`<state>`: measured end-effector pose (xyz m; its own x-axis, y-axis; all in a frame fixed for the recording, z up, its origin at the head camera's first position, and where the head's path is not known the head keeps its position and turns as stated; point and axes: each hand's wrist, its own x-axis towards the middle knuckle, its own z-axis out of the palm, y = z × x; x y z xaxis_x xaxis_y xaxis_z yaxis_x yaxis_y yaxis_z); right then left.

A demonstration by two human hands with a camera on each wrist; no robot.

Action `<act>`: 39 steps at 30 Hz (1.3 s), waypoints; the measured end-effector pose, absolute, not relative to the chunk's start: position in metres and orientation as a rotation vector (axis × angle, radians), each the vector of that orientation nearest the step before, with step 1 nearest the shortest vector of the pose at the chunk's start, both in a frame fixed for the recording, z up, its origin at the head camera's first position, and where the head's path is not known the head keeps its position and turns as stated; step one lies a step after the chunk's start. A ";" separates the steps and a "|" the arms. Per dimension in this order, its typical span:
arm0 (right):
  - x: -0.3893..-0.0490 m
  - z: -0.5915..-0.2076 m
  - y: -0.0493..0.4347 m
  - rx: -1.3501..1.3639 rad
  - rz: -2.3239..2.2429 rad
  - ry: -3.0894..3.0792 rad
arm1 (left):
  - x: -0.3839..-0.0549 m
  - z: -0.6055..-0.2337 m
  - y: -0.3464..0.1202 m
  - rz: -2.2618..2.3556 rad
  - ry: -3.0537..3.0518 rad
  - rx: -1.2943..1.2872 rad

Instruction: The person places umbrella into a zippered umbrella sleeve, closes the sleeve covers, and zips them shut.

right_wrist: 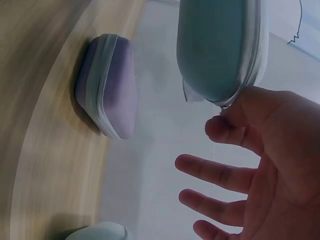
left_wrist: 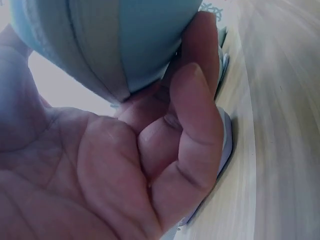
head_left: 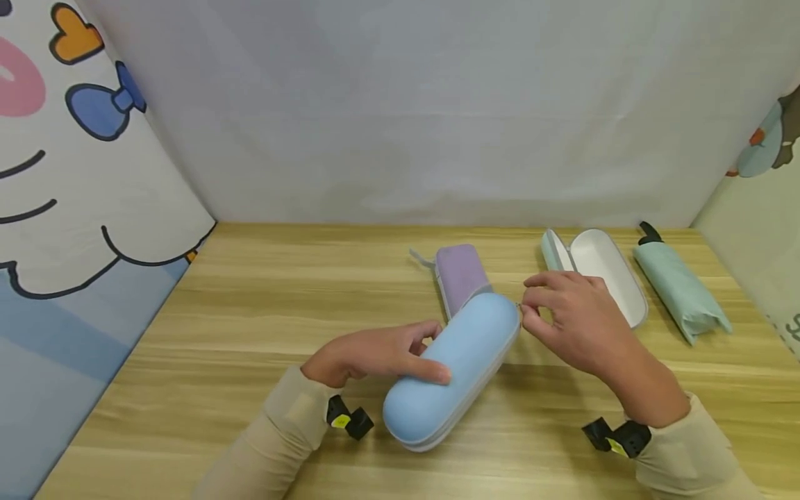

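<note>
A light-blue, rounded zip case [head_left: 459, 344] is lifted and tilted over the table. My left hand [head_left: 394, 355] grips it from the left side, thumb across the top and fingers curled around the far side and beneath. At the case's far right end, my right hand [head_left: 581, 323] pinches the small zipper pull [right_wrist: 223, 110] between thumb and forefinger; the other three fingers are spread. A pale zipper band runs along the case's edge and looks closed where it shows. Behind the blue case lies a purple zip case [head_left: 459, 267] with a strap loop, partly covered.
Behind my right hand, a glasses case [head_left: 606, 274] lies open with its white inside showing. Right of it rests a mint-green folded bundle [head_left: 678, 285] with a black hooked end, umbrella-like. The wooden table [head_left: 281, 278] meets a pale curtain at the back; printed panels stand at both sides.
</note>
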<state>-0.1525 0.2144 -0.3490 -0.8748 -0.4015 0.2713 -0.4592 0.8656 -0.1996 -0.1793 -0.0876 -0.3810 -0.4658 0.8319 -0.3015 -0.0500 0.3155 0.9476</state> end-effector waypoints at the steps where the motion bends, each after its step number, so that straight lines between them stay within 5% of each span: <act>1: -0.152 -0.348 0.215 0.661 0.374 -2.818 | -0.180 -0.381 -0.088 1.270 1.696 0.724; 10: -0.153 -0.345 0.225 0.826 0.452 -2.842 | -0.180 -0.386 -0.085 1.232 1.534 0.857; 25: -0.158 -0.350 0.237 1.734 1.483 -2.722 | -0.169 -0.380 -0.072 1.143 1.309 1.114; 31: -0.160 -0.352 0.234 1.711 1.577 -2.713 | -0.167 -0.377 -0.073 1.160 1.339 1.105; 39: -0.160 -0.347 0.242 1.339 1.296 -2.739 | -0.173 -0.369 -0.090 1.229 1.587 0.957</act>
